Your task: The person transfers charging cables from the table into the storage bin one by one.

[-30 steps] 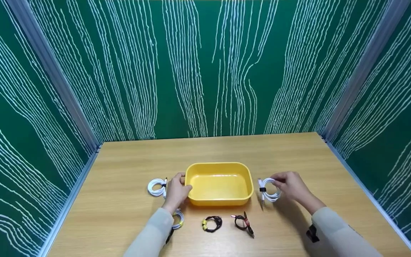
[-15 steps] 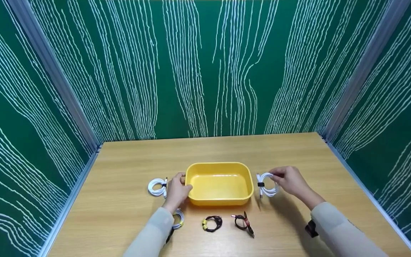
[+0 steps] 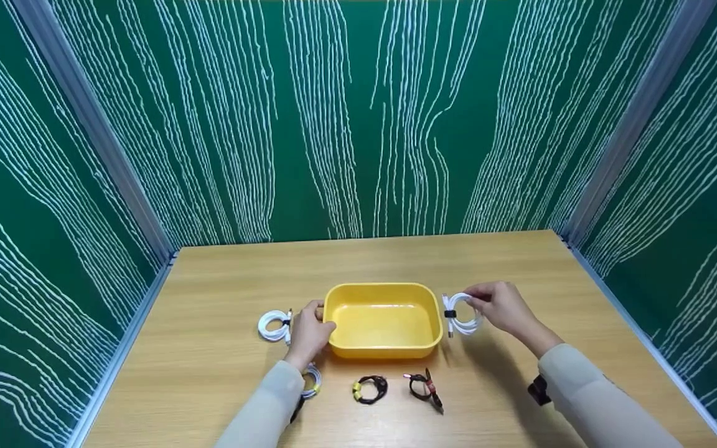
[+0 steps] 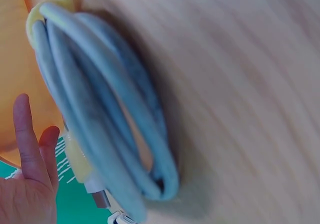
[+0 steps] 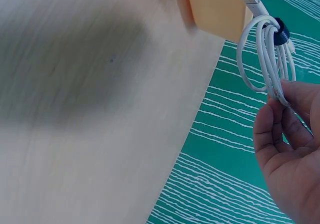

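Lifted toward the yellow bin point(image 3: 383, 291), the white cable coil point(image 3: 460, 314) hangs pinched in the right hand point(image 3: 500, 307); the left hand point(image 3: 309, 330) lies flat against the bin.

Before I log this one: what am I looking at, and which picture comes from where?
No machine here: a person works bare-handed. The wide picture comes from a head camera; the two close-ups come from wrist cameras. On the table stand a yellow tub and bundled cables. The left hand rests on the tub's left wall, beside a white cable. The right hand pinches another white coil, lifted beside the tub's right rim. Two dark coils lie near the front.
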Motion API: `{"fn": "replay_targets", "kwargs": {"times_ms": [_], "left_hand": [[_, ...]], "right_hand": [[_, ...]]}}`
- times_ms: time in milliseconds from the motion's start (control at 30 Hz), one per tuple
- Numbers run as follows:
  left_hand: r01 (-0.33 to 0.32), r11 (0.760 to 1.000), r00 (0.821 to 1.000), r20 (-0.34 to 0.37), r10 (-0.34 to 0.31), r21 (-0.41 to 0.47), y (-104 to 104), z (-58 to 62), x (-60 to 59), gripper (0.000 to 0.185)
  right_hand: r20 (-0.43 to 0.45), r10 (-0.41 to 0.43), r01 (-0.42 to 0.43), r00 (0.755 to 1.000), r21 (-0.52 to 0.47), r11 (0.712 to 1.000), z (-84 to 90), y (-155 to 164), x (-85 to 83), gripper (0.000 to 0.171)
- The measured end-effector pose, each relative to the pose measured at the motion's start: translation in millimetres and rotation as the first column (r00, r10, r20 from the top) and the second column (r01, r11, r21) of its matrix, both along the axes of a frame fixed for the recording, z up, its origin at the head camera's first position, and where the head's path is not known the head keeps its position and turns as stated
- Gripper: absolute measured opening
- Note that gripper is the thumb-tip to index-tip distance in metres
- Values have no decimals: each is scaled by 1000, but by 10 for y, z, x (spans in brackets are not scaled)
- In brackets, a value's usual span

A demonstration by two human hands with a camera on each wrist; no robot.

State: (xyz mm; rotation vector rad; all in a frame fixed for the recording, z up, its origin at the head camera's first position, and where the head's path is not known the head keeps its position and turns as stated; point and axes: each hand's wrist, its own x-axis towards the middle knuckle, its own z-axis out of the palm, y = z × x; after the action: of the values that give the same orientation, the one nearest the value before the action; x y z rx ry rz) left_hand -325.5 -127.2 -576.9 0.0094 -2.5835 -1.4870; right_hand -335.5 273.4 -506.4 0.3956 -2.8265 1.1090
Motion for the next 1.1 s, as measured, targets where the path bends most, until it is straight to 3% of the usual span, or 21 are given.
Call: {"fn": "replay_targets", "kwargs": {"times_ms": [300,533,700,833,1100], "left_hand": [[-18,1000,1000,22,18,6,9,-16,-10,48],[-17,999,999,-34,19,50,-72,-378,-236,49],[-27,999,996,-90,30,30,-62,-368,-215,45],[-50,999,996,-72,51,15,-69,-443,-271,44],[-55,998,995,-86,56,20,-30,-358,-205,42]], "right_hand": [[57,-3,3,998,-6,1000,91,-130,-42,19],[50,11,-10,999,-27,1000,104,-246,-63,18],[37,12,-10,999,-33,999,110,-340,-91,18],[75,-7,9,997,-31,999,117,-418,-115,20],[111,-18,23,994,-44,999,90,-545,-162,20]]}}
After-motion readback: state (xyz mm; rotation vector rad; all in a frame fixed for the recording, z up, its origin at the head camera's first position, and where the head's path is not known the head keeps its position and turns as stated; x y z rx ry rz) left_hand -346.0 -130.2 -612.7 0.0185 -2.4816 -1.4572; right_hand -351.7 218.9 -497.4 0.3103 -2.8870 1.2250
